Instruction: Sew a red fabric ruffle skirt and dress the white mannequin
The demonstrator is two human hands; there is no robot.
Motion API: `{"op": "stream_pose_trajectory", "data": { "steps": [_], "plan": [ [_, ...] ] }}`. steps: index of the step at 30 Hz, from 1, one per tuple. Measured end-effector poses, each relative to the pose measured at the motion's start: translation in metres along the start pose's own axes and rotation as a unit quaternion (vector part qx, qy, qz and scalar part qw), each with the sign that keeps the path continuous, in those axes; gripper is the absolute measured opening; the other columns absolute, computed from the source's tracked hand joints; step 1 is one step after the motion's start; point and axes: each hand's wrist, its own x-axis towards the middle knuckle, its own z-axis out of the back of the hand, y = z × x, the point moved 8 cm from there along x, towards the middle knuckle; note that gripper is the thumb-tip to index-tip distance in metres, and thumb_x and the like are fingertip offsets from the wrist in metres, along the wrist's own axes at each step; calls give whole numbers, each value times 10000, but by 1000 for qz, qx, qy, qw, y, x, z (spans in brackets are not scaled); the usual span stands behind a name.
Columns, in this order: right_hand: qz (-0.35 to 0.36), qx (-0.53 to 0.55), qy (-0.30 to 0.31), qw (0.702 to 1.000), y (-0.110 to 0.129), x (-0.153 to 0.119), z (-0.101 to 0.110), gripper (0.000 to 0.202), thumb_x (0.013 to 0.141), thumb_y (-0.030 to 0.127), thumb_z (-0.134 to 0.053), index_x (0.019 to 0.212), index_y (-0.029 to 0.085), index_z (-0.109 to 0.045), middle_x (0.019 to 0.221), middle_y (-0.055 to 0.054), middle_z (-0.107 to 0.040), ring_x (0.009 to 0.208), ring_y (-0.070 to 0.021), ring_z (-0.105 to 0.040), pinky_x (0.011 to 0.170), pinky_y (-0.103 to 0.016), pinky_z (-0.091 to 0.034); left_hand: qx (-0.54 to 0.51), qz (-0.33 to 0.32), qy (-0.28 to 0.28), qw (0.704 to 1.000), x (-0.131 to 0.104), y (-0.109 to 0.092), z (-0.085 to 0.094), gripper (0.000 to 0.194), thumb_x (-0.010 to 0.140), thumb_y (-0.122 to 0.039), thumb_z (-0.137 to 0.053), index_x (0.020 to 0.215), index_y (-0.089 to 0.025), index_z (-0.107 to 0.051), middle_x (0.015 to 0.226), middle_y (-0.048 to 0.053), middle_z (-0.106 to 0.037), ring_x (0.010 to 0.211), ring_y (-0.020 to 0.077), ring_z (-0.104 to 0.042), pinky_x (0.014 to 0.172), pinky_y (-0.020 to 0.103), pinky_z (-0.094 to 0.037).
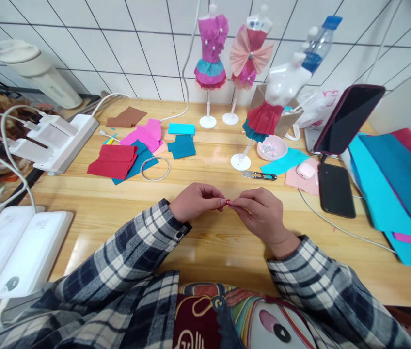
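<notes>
left hand (pixel 195 202) and right hand (pixel 263 213) both pinched on small red piece (pixel 228 201), front-left of scissors (pixel 263 176), pink bowl (pixel 279 154) behind scissors, ring (pixel 154 180) left of scissors

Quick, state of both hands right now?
Left hand: closed, pinching one side of a small red piece.
Right hand: closed, pinching the same piece's other side.

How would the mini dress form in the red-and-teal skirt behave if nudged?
Likely tippy: the mini dress form has its bulk high on a thin pole above a small round base. Probably light for its size, as the glossy white torso looks like plastic. The red-and-teal skirt should flex, since its cloth hangs in pleats.
</notes>
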Motion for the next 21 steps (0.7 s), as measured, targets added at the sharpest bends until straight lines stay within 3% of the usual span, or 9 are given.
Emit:
{"op": "stream_pose_trajectory", "data": {
  "steps": [4, 8, 12, 16, 21],
  "plan": [
    [-14, 10, 11, 1000, 1, 0, -1, 79, 839, 222, -689, 912, 251, -698, 860, -26, -678, 759, -148, -618, 685, -280, -499, 19, -8, -4, 1000, 0, -2, -1, 184, 724, -323, -717, 751, -141, -706, 683, 13, -709, 647, 118, -634, 684, 256, -506],
    [-73, 66, 44, 994, -5, 2, -7, 61, 832, 216, -662, 892, 226, -670, 894, -38, -650, 792, -151, -621, 667, -268, -503, 97, -58, -45, 993, -3, -12, 0, 166, 734, -298, -691, 770, -139, -722, 712, 26, -727, 655, 127, -639, 654, 243, -496],
    [-143, 112, 72, 981, -14, 0, -15, 41, 820, 225, -654, 860, 224, -656, 928, -37, -634, 641, -114, -543, 579, -258, -462, 201, -127, -93, 967, -9, -25, 0, 135, 761, -270, -670, 780, -159, -745, 736, 16, -746, 689, 136, -660, 675, 240, -496],
    [-217, 178, 96, 955, -24, -4, -25, 32, 797, 206, -654, 824, 213, -637, 1017, -35, -647, 486, -54, -411, 515, -254, -425, 235, -166, -95, 953, -10, -27, -1, 112, 777, -245, -668, 793, -180, -758, 761, -1, -764, 714, 135, -682, 708, 235, -502],
    [-319, 271, 115, 901, -32, -13, -37, 40, 787, 209, -650, 800, 210, -612, 899, -21, -693, 507, -71, -450, 488, -236, -402, 216, -161, -92, 959, -8, -24, 1, 129, 781, -286, -690, 808, -189, -770, 797, 6, -777, 733, 149, -698, 720, 246, -514]
  ]
}}
